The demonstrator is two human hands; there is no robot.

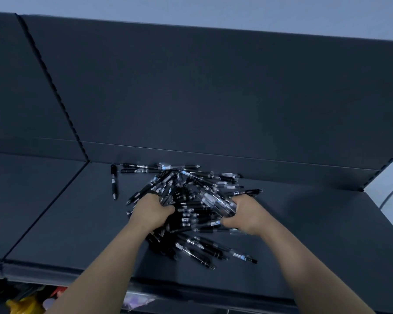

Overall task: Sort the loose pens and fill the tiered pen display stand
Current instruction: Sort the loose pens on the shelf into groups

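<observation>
A heap of black and clear retractable pens (191, 200) lies on a dark grey shelf (66, 223), close to its back panel. My left hand (151, 211) digs into the left side of the heap, fingers curled round a bunch of pens. On the right side, my right hand (247, 217) grips another bunch, its thumb lying across them. One pen (114, 181) rests apart at the left, pointing front to back. No display stand is in view.
The shelf's upright back panel (213, 98) rises behind the pens. A seam (48, 209) divides this shelf from the one at the left. Below the front edge (191, 288), coloured goods (27, 302) show on a lower level.
</observation>
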